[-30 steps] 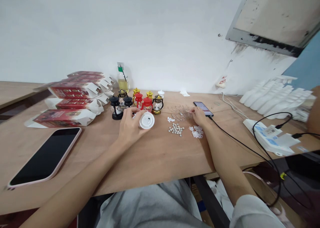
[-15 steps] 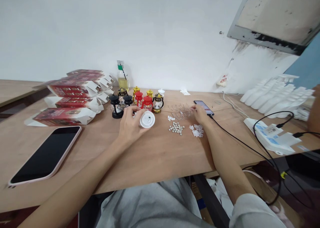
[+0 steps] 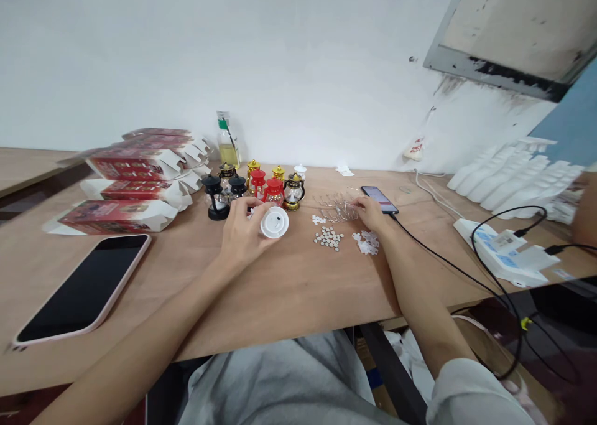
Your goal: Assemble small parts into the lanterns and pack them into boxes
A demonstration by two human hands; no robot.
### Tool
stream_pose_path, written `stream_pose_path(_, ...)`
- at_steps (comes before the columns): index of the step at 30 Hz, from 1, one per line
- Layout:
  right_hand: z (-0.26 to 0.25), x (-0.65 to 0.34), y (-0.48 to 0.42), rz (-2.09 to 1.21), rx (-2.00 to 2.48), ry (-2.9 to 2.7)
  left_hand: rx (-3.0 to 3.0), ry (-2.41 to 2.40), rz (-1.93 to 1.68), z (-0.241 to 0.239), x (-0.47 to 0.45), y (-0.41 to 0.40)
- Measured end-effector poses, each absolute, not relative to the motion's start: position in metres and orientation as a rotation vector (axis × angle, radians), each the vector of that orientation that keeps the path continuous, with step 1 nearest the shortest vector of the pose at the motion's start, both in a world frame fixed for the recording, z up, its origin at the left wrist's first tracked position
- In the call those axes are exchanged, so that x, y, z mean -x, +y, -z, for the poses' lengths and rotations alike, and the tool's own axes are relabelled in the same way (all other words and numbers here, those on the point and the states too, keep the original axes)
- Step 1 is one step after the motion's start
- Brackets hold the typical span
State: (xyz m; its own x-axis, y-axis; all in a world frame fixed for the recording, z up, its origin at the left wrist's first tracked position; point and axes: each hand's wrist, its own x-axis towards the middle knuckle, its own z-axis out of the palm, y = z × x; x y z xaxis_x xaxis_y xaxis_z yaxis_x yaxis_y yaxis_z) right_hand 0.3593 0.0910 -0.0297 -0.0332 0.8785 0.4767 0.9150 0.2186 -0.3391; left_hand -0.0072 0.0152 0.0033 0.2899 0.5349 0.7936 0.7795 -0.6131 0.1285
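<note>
Holding round white plastic piece (image 3: 275, 223) in left hand (image 3: 241, 229), before red plastic lanterns (image 3: 273, 191); probably light, stiff, slick, best gripped around the rim. At thin silvery bent wires (image 3: 338, 211) with right hand (image 3: 370, 213), cannot tell whether pinching.

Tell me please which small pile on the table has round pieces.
The silvery pile, left of the larger white pile. Its pieces are round discs; that white pile and the smaller one hold irregular bits; the wires by the right hand are thin, bent.
</note>
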Motion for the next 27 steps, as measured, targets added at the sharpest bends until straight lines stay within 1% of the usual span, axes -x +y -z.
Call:
stream_pose_path(6,0.029,-0.359,0.090,0.233,1.641,-1.846,2.271,-1.198,1.225,-0.004,0.007,0.015)
stream_pose_path(17,0.026,-0.352,0.086,0.620,1.602,-1.947,2.253,-1.174,1.207,-0.004,0.007,0.016)
stream_pose_path(22,0.026,-0.347,0.084,0.631,1.598,-1.957,2.264,-1.192,1.189,-0.004,0.008,0.015)
stream_pose_path(27,0.029,-0.350,0.088,0.598,1.627,-1.667,2.267,-1.178,1.213,-0.004,0.007,0.015)
